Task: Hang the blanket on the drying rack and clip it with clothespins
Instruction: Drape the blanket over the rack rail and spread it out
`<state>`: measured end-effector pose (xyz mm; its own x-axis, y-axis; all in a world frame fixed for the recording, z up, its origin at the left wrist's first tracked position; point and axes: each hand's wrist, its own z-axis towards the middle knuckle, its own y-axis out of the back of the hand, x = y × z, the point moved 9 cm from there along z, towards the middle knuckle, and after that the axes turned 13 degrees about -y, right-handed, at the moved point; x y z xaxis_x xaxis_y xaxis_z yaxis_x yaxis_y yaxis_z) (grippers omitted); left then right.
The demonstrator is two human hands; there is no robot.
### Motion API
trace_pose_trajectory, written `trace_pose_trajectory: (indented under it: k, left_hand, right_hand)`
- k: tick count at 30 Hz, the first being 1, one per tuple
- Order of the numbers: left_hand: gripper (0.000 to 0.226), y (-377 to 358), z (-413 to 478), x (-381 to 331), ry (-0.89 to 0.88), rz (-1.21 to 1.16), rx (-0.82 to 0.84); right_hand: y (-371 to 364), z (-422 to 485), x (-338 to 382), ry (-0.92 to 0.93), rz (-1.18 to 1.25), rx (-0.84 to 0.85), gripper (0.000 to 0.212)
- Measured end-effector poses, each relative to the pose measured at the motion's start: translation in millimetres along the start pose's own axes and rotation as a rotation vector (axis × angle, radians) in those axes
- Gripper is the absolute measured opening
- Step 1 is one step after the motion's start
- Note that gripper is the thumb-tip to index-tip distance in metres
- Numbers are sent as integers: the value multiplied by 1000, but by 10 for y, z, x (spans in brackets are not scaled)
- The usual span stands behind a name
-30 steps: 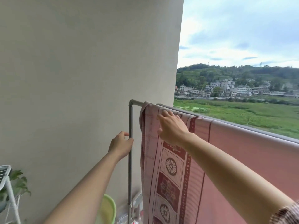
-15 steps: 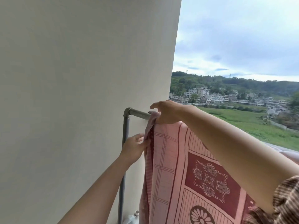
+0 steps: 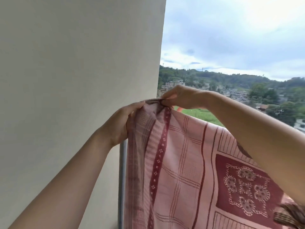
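Observation:
A pink blanket (image 3: 181, 162) with dark red checks and flower panels hangs over the drying rack, whose grey metal post (image 3: 122, 179) shows below my left hand. My left hand (image 3: 122, 123) grips the blanket's bunched left edge at the rack's top corner. Just to its right, my right hand (image 3: 183, 97) pinches the top fold of the same corner between thumb and fingers. The rack's top bar is hidden under the cloth and my hands. No clothespin can be seen.
A plain beige wall (image 3: 74, 80) fills the left half, close beside the rack post. Beyond the rack lie open sky, green fields and distant houses (image 3: 231, 91). My right forearm crosses over the blanket at the right.
The view has closed in on the rack's corner. My left hand rose from the post to grip the blanket's edge, and the cloth has been drawn left over the corner.

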<state>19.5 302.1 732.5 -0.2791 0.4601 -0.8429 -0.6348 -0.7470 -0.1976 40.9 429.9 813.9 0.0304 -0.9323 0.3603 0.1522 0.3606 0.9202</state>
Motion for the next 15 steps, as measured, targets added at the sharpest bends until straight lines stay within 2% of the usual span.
trace_pose_trajectory:
  k: [2, 3, 5, 7, 10, 12, 15]
  left_hand:
    - [48, -42, -149, 269, 173, -185, 80]
    - [50, -70, -209, 412, 231, -194, 146]
    - [41, -149, -319, 635, 294, -17, 295]
    - [33, -299, -435, 727, 329, 141, 448]
    - [33, -645, -587, 726, 296, 294, 622]
    - [47, -827, -634, 756, 240, 375, 625]
    - [56, -995, -638, 853, 173, 381, 525]
  right_hand:
    - [-109, -33, -55, -31, 51, 77, 21]
    - [-177, -72, -77, -59, 107, 142, 20]
    - [-214, -138, -92, -82, 188, 198, 18]
    - [-139, -189, -129, -107, 246, 134, 13]
    - [132, -380, -362, -196, 216, -97, 17]
    - [236, -607, -581, -296, 109, -223, 22]
    - [232, -899, -856, -420, 76, -277, 37]
